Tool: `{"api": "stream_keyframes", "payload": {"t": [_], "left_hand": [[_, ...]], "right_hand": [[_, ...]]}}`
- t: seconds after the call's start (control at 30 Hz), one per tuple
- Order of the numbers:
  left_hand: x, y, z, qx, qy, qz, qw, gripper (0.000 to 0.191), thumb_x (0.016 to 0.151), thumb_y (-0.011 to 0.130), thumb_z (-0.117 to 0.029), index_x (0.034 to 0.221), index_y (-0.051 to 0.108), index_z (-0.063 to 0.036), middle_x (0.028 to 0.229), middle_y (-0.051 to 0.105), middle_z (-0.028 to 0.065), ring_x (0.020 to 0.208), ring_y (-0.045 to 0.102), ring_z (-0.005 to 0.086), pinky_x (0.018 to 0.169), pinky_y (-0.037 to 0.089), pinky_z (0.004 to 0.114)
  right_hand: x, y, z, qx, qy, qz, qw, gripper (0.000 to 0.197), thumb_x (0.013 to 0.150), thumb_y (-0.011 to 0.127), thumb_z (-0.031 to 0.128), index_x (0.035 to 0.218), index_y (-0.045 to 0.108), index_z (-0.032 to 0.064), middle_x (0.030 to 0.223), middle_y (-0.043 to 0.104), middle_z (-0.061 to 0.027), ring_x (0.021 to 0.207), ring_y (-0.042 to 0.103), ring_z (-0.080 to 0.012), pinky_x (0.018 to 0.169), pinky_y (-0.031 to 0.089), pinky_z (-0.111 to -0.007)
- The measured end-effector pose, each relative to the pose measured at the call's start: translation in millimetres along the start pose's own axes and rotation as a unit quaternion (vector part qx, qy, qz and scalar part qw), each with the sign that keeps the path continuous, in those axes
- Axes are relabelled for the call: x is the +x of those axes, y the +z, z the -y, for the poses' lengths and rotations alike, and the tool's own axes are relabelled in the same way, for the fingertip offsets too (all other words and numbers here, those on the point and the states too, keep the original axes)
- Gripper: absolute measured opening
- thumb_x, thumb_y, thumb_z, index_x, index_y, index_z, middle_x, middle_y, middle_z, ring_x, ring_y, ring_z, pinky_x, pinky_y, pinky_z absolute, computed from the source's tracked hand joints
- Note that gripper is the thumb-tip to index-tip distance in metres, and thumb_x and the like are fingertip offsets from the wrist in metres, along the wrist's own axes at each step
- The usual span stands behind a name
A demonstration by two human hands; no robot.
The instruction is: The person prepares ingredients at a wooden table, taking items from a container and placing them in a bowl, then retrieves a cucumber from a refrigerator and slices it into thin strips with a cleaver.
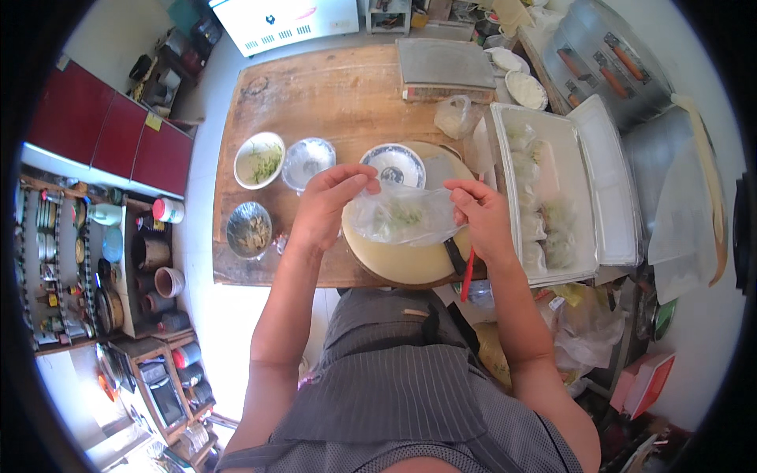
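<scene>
Stretched between my two hands is a clear plastic bag (423, 216) with chopped green food inside. My left hand (334, 204) pinches its upper left corner, and my right hand (482, 216) holds the right end. The bag hangs above a round, pale cutting board (393, 266). On the board's right edge lies a black knife handle (455, 256); a red handle (468, 278) sticks out past the table edge near my right wrist. Behind the bag stands a blue-rimmed bowl (408, 155), its front partly hidden.
A white bowl of greens (263, 162), a plastic-lined bowl (309, 162) and a bowl of brown food (254, 230) stand left on the wooden table (319, 83). To the right, an uncovered white foam box (579, 236) holds several filled bags. A grey slab (446, 62) lies behind.
</scene>
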State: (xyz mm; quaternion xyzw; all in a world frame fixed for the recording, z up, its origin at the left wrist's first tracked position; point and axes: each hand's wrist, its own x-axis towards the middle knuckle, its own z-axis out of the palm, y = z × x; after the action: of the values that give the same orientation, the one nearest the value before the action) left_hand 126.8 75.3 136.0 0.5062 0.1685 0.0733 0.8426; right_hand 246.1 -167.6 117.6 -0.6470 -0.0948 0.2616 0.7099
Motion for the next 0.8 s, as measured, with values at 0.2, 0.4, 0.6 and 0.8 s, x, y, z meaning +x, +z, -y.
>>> {"api": "stream_keyframes", "payload": {"t": [0.2,0.4,0.6,0.8], "left_hand": [[-21,7,59,0.059,-0.053,-0.006,0.997,0.021,0.093,0.066,-0.011,0.107,0.072,0.0042,0.096,0.072,0.0085,0.095,0.066,0.0162,0.093,0.049,0.029],[-53,10,118,0.042,-0.067,0.038,0.996,0.021,0.096,0.063,-0.010,0.110,0.073,0.0013,0.102,0.073,0.0040,0.098,0.064,0.0110,0.093,0.048,0.026],[-71,-11,150,0.078,-0.096,0.176,0.977,0.025,0.097,0.061,-0.010,0.118,0.071,-0.0011,0.115,0.071,0.0044,0.108,0.061,0.0107,0.097,0.047,0.028],[-84,-24,165,0.074,-0.059,0.223,0.970,0.026,0.097,0.060,-0.009,0.120,0.069,-0.0003,0.118,0.071,0.0079,0.115,0.062,0.0168,0.104,0.045,0.033]], "right_hand": [[-14,-2,-22,-0.086,0.051,-0.012,0.995,0.020,0.098,0.061,0.010,0.110,0.070,-0.0029,0.078,0.060,0.0002,0.059,0.051,-0.0045,0.054,0.040,-0.021],[-24,-4,-25,-0.547,-0.171,0.068,0.817,0.019,0.092,0.063,0.007,0.109,0.070,0.0014,0.096,0.064,-0.0112,0.086,0.065,-0.0281,0.075,0.052,-0.038],[34,116,-66,-0.468,-0.245,0.243,0.814,0.016,0.088,0.061,0.007,0.101,0.068,0.0031,0.104,0.063,-0.0188,0.097,0.063,-0.0377,0.083,0.051,-0.045],[100,220,-182,-0.645,-0.295,0.305,0.635,0.017,0.084,0.058,0.010,0.091,0.070,0.0013,0.089,0.069,-0.0200,0.086,0.068,-0.0353,0.074,0.053,-0.051]]}}
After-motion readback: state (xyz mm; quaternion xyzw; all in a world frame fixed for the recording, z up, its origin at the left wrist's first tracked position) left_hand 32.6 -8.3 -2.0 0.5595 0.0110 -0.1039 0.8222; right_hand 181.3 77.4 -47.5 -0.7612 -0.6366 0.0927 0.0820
